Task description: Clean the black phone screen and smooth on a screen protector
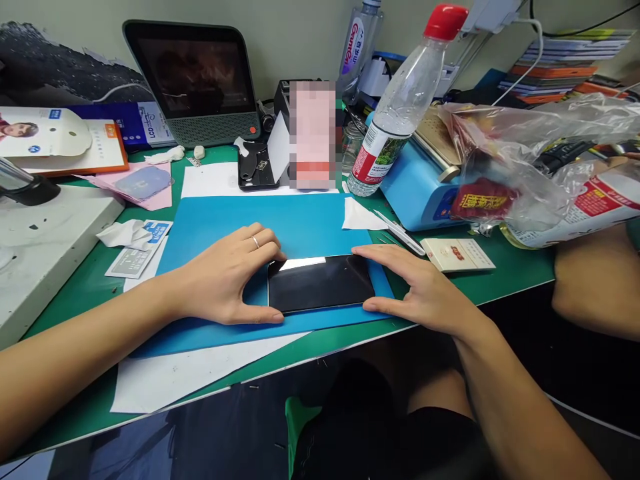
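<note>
A black smartphone (320,283) lies flat, screen up, on a blue work mat (300,227) near the table's front edge. My left hand (227,277) rests at the phone's left end, thumb along the near corner and fingers at the far corner; a ring is on one finger. My right hand (417,290) frames the phone's right end the same way, thumb at the near edge and index finger at the far edge. Both hands touch the phone while it stays on the mat.
Tweezers (400,233) and a cigarette pack (457,254) lie right of the mat. A water bottle (405,107), a blue machine (425,187), a plastic bag (540,160), a small monitor (197,80) and a white slab (45,247) crowd the green table (520,273). Another person's arm (595,287) rests at right.
</note>
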`<act>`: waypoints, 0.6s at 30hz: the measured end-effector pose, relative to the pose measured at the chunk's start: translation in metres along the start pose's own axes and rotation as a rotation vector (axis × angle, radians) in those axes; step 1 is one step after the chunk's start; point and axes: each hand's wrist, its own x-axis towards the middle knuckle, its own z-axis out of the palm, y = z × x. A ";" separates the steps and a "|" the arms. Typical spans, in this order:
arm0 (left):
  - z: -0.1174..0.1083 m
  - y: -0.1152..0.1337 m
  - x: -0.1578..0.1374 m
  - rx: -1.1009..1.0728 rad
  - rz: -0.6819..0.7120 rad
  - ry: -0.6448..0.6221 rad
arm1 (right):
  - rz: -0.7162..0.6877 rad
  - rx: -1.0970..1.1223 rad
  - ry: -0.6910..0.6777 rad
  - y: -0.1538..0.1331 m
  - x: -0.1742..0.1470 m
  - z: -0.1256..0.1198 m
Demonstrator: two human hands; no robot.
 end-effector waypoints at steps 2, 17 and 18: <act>0.000 0.000 0.000 -0.005 0.003 -0.003 | -0.002 0.000 -0.002 -0.001 0.000 0.000; -0.001 -0.003 0.000 -0.058 -0.029 -0.030 | 0.095 0.065 -0.042 -0.001 0.004 -0.002; -0.001 -0.003 0.000 -0.058 -0.032 -0.033 | 0.099 0.069 -0.049 0.000 0.005 -0.002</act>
